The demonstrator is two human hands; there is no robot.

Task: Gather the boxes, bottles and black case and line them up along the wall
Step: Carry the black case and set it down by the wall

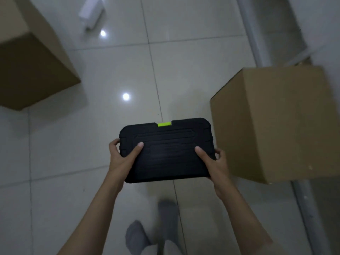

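Pale floor tiles (pixel 92 144) everywhere, one cardboard box (pixel 33 67) sitting far left. We've got our left hand (pixel 121 159) and right hand (pixel 213 162) clamped on the black case (pixel 165 150) ends, long axis crosswise, wall-side box (pixel 272 122) nearer our right.

One head-worn wide-angle view looks steeply down, close over the person's forearms, onto the tiled floor (pixel 92 144).
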